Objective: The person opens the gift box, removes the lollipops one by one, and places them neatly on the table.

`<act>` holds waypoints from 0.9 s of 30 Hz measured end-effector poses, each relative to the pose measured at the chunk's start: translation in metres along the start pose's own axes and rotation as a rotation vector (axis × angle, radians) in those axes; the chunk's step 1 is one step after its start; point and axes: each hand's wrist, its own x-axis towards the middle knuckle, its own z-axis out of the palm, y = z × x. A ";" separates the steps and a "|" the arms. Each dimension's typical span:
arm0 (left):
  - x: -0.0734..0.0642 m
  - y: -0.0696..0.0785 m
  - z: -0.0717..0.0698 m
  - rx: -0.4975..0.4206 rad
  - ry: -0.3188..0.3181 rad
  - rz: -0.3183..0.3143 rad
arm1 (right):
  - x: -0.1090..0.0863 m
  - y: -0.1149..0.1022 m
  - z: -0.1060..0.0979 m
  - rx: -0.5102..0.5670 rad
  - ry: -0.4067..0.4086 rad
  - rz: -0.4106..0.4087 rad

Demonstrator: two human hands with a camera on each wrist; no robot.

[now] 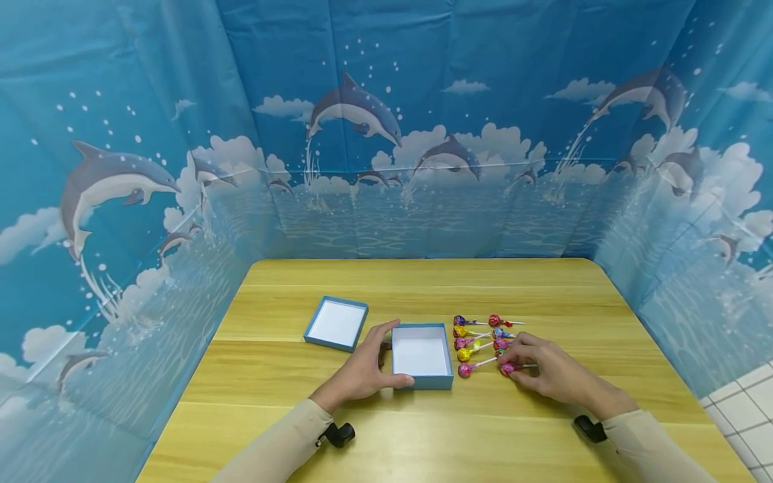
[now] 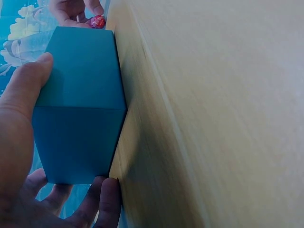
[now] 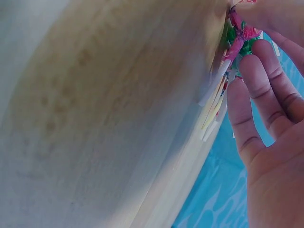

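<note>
A blue open-topped box (image 1: 421,384) with a white inside stands in mid-table in the head view. My left hand (image 1: 363,371) grips it from the left, thumb on the front wall and fingers toward the back. The left wrist view shows the thumb and fingers spanning the box (image 2: 80,71). My right hand (image 1: 546,371) pinches a pink lollipop (image 1: 506,369), the nearest in the right column. In the right wrist view its wrapper (image 3: 236,47) is at the thumb, with the other fingers spread beside it. Several more lollipops (image 1: 464,354) lie in two columns, partly hidden by this hand.
A matching blue lid (image 1: 336,323), white inside up, lies behind and left of the box. The wooden table (image 1: 423,436) ends at a dolphin-print curtain (image 1: 386,221) at the back and sides. White floor tiles (image 1: 745,406) show at the lower right.
</note>
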 end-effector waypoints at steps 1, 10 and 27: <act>0.000 0.000 0.000 -0.003 0.000 0.000 | 0.000 0.000 0.000 -0.005 0.002 -0.002; 0.000 0.000 0.001 0.005 0.002 -0.008 | -0.001 0.003 0.003 -0.025 0.020 -0.015; 0.000 0.001 0.000 0.005 0.003 -0.013 | -0.003 -0.001 0.003 -0.034 0.059 -0.027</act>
